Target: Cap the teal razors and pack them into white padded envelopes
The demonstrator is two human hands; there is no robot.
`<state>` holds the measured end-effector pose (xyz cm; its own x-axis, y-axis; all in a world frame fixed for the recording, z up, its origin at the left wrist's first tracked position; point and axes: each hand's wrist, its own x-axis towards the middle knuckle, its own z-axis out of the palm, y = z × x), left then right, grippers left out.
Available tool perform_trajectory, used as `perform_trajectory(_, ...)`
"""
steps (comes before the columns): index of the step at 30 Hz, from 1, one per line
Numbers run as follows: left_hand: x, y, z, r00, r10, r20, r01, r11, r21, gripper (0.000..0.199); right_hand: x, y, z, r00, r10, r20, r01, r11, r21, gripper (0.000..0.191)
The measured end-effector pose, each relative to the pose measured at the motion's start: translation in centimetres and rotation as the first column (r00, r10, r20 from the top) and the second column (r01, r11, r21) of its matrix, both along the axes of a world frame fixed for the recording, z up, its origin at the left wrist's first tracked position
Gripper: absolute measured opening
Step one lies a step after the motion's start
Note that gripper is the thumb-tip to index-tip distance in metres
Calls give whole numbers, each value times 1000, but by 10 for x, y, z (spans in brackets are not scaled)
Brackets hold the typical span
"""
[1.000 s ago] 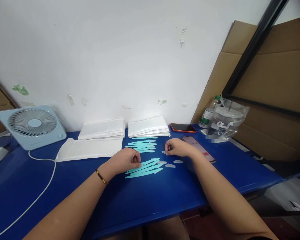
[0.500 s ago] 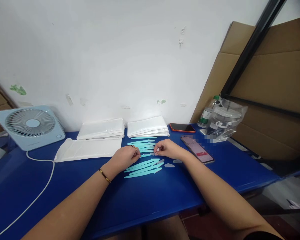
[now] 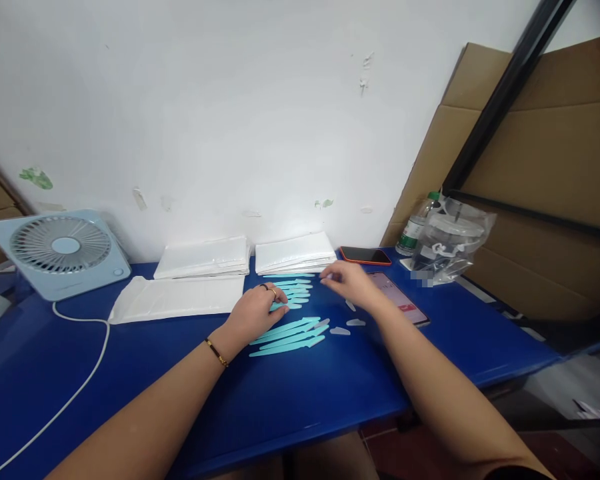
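A pale blue fan (image 3: 66, 248) stands tilted at the left of the blue table (image 3: 280, 400), near its far edge, its white cable (image 3: 93, 373) running toward the near left. Next, a long white packet (image 3: 180, 298) lies flat in front of the left packet stack (image 3: 205, 258), which sits along the far edge. The left hand (image 3: 256, 311) reaches over the left ends of the upper teal sticks (image 3: 300, 291), thumb and fingers slightly parted; whether it grips one is unclear. Nearer the front edge, the lower teal sticks (image 3: 293, 339) lie fanned, below that hand. The right packet stack (image 3: 296, 255) is behind the upper group. Translucent pieces (image 3: 340, 331) lie right of the sticks. Above them, the right hand (image 3: 347, 283) has bent fingers; a pinch cannot be confirmed. Beyond are an orange-edged phone (image 3: 365, 256) at the far edge, a lit phone (image 3: 404, 301) partly behind the right forearm, then a bottle (image 3: 413, 235) and a bagged container (image 3: 454, 243).
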<state>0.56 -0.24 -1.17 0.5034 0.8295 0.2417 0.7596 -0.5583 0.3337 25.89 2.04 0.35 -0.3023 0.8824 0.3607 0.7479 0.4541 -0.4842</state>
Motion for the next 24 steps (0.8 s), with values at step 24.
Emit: perform_trajectory(24, -6, 0, -5, 998, -33, -47, 26, 990, -135, 15, -1, -7, -9, 968, 239, -82, -247, 831, -498, 21)
